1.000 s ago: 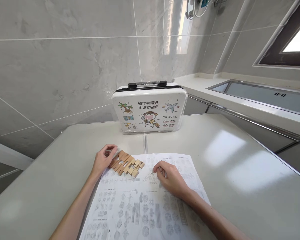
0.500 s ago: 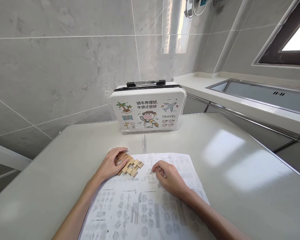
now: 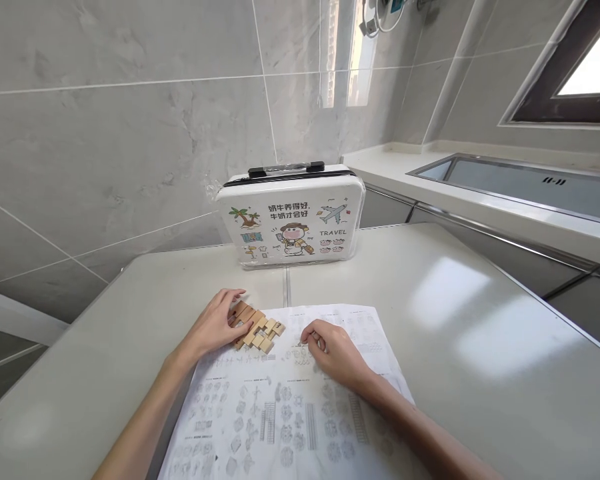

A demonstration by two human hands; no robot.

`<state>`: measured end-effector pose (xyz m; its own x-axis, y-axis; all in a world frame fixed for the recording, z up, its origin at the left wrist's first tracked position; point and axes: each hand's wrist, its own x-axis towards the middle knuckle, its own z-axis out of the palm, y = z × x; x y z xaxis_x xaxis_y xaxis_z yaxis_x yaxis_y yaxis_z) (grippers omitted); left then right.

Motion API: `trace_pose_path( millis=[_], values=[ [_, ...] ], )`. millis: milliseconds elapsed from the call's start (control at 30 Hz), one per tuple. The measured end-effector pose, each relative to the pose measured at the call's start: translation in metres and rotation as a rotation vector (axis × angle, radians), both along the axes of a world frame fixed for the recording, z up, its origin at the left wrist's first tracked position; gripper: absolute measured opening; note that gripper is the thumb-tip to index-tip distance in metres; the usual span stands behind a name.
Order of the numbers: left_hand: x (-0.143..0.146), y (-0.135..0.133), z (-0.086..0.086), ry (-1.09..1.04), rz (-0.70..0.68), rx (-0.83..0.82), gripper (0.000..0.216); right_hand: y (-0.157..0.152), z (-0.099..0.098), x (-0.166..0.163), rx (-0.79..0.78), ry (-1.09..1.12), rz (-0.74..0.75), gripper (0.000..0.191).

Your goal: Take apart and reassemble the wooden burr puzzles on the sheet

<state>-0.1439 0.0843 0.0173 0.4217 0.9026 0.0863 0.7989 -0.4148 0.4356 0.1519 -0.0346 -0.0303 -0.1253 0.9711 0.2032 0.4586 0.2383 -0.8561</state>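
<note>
A cluster of interlocking wooden puzzle pieces, light and darker brown, lies on a printed sheet of paper; one pale piece bears a dark "3". My left hand is curved round the left side of the cluster, its thumb across the top and its fingers along the far side. To the right, my right hand is closed low over the sheet, apart from the wood. Its thumb and fingertips are pressed together, and whatever they may hold is hidden or too small to tell.
A white hard case with cartoon prints and a black handle stands upright behind the paper, partly in clear plastic. All of this rests on a pale table. On the right is a counter with a sink; grey tiled wall rises behind.
The view has shifted slightly. My left fingers and thumb have eased a little leftward on the wooden cluster. My right hand keeps its closed shape in nearly the same spot.
</note>
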Motion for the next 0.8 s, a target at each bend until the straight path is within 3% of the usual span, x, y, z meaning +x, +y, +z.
trace_pose_path(
  millis=[100,233,500,800],
  values=[
    [-0.004,0.004,0.006,0.115,0.064,-0.001,0.072,0.0,0.0,0.0,0.004,-0.003,0.005,0.023],
    [-0.005,0.008,0.009,0.188,0.121,0.0,0.06,0.0,0.0,0.0,0.015,0.007,0.009,0.023],
    [0.002,0.016,0.018,0.25,0.15,-0.012,0.054,0.0,-0.001,0.002,0.031,0.02,0.008,0.023],
    [-0.009,0.017,0.027,0.314,0.18,-0.066,0.048,0.0,-0.001,0.001,0.052,0.03,0.013,0.024]
  ],
)
